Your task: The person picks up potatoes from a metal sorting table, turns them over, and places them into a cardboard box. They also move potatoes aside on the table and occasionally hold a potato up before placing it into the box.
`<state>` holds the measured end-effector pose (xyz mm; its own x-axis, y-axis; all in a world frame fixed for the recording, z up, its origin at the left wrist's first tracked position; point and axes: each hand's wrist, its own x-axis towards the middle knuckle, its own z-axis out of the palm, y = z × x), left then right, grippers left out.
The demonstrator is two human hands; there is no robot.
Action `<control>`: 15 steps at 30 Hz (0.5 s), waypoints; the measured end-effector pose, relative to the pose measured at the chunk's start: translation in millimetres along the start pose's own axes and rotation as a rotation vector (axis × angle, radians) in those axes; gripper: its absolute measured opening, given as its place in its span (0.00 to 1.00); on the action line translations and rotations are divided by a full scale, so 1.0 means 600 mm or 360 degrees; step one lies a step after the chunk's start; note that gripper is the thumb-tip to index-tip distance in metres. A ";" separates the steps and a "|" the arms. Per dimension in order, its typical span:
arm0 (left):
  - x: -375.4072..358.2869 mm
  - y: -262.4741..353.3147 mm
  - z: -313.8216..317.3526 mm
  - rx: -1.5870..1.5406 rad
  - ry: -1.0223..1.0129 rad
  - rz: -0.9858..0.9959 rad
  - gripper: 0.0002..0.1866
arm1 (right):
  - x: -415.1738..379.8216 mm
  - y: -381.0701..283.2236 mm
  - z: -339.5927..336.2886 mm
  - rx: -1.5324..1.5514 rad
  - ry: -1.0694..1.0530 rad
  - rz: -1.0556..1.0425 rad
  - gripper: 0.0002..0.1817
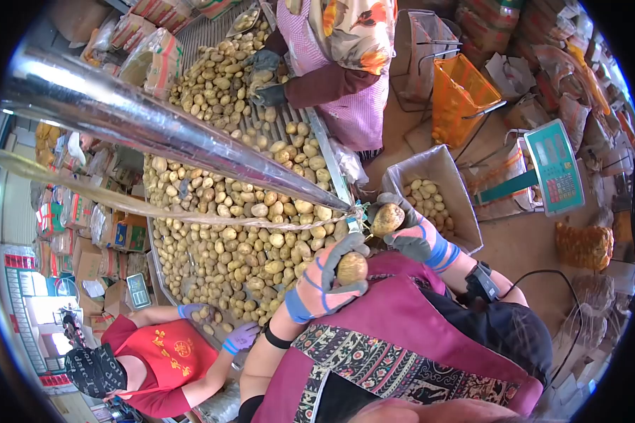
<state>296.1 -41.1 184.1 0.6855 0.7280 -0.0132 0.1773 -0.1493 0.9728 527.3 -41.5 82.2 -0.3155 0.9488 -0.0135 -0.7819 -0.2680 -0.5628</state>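
Observation:
Both of my hands wear pink and grey gloves with blue stripes. My left hand [328,278] has its fingers curled round a potato [352,268], close to my chest. A second potato [387,220] is gripped in my right hand [409,229], near the corner of the sorting table. Many loose potatoes [226,243] cover the slatted table beyond my hands. A lined box [466,215] holding smaller potatoes [428,201] stands just past my right hand.
A metal pole [183,134] and a cord [155,209] cross the view. One co-worker [346,77] reaches over the table at the top, another [169,352] at the lower left. An orange basket [462,99], a scale display [557,167] and a netted sack [584,245] are at the right.

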 end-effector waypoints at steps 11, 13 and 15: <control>0.036 -0.030 0.000 0.0208 -0.0149 -0.0104 0.35 | -0.053 0.027 -0.009 0.0864 0.0496 0.0529 0.27; 0.016 -0.062 -0.016 0.0321 -0.0192 -0.0096 0.32 | -0.042 0.004 -0.020 0.0747 0.0255 0.0305 0.30; -0.007 -0.081 -0.022 0.0268 -0.0071 -0.0131 0.30 | -0.030 -0.037 -0.013 0.0625 0.0241 0.0109 0.28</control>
<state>275.1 -28.2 140.1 0.6937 0.7125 -0.1054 0.3475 -0.2029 0.9155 554.9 -51.4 88.4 -0.3141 0.9326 -0.1779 -0.9166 -0.3467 -0.1991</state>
